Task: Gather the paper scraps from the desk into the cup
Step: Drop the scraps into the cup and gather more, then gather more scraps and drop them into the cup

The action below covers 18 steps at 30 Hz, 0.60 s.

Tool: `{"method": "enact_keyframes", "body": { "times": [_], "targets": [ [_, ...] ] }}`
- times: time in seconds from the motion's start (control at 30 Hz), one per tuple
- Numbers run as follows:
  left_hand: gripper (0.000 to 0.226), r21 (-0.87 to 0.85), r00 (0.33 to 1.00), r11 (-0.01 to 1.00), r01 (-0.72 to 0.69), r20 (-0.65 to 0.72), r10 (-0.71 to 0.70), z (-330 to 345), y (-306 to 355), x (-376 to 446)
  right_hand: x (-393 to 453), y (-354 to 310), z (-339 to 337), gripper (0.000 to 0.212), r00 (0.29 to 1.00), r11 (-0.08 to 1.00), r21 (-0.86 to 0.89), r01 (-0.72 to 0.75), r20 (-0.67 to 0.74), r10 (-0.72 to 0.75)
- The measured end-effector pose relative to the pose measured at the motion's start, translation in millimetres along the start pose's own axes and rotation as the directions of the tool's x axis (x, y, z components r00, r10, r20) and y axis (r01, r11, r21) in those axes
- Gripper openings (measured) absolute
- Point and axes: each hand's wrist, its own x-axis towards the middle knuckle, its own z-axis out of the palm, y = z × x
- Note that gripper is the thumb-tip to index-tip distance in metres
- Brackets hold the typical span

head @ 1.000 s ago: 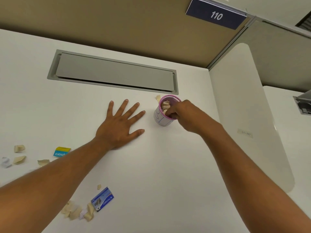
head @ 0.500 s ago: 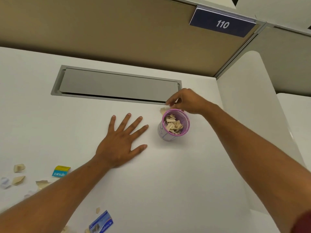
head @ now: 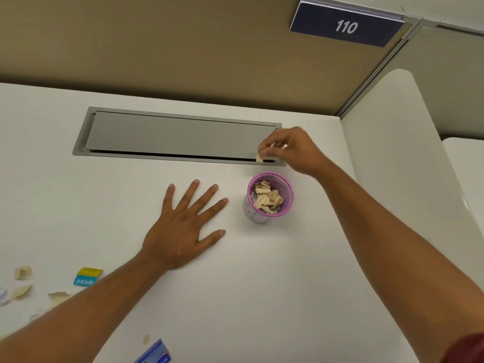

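A pink mesh cup [head: 284, 180] stands on the white desk [head: 262, 284], filled with several beige paper scraps [head: 268, 199]. Just behind and above the cup, my right hand [head: 290, 149] pinches a small beige scrap [head: 259, 157] between thumb and fingertips. My left hand [head: 183, 229] lies flat on the desk left of the cup, fingers spread, holding nothing. More beige scraps lie at the far left edge [head: 23, 272], and a small scrap [head: 146, 338] lies near the bottom.
A grey cable flap [head: 178, 134] is set into the desk behind the cup. A white divider [head: 392, 166] stands at the right. A teal and yellow label [head: 87, 276] lies at the left, a blue card [head: 154, 353] at the bottom edge.
My right hand left the cup's mouth, went behind the cup to the scrap lying there, and now holds it lifted off the desk. The left hand stayed flat.
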Motion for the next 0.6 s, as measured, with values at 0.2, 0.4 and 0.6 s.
{"method": "enact_keyframes", "body": {
  "times": [0.2,0.4,0.6],
  "targets": [
    [0.069,-0.018,1.000,1.000,0.010,0.022,-0.009,-2,1,0,-67,-50,-21,0.009,0.950,0.986,-0.002,0.168,-0.265,-0.162],
    [0.068,-0.038,0.999,0.999,0.016,0.032,-0.015,-3,2,0,-113,-59,10,0.013,0.975,0.902,-0.400,0.160,-0.079,-0.208],
    [0.068,-0.047,1.000,0.999,0.013,0.024,-0.012,-2,2,-1,-116,-60,8,0.018,0.989,0.904,-0.419,0.086,-0.076,-0.129]
  ]
}}
